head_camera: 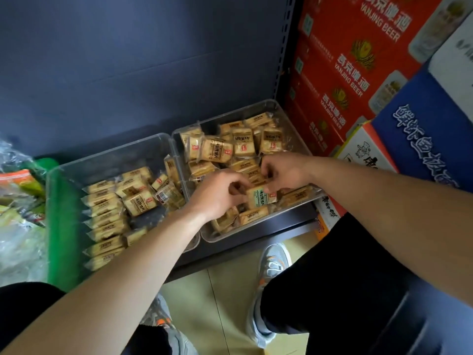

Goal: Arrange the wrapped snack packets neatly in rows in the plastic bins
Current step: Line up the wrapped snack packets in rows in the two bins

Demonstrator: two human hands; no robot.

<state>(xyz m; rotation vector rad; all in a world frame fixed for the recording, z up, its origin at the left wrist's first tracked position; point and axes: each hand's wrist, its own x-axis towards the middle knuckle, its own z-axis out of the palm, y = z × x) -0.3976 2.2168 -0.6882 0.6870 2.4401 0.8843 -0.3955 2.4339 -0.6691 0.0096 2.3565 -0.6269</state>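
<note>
Fingers (236, 186) of the left hand (217, 194) are curled and pinch the left edge of one wrapped snack packet (261, 198). The right hand (284, 172) has its fingers bent down onto the same packet's upper right corner, so both hands are clamped on it. The packet sits between the two sets of fingers, label face up and slightly tilted.

- The held packet is over the right bin (256, 233), close to that bin's front edge and near its middle.
- Under and around it lies a loose heap of packets (217, 149), lying at all angles and piled toward the bin's back corners.
- The left bin (107, 152), also clear plastic, stands side by side with the right one, their walls touching.
- A tidy row of packets (102, 221) runs along the left side of the left bin, front to back, each on edge. A few loose ones lie at its back right corner.
- Both bins stand on a dark shelf (256, 248), pushed against its back panel.
- Red Yanjing Beer cartons (345, 60) are stacked to the right of the shelf, with a blue carton (422, 139) beside them.
- Grey sneakers (275, 260) are on the tiled floor (225, 290) below the shelf's front edge.
</note>
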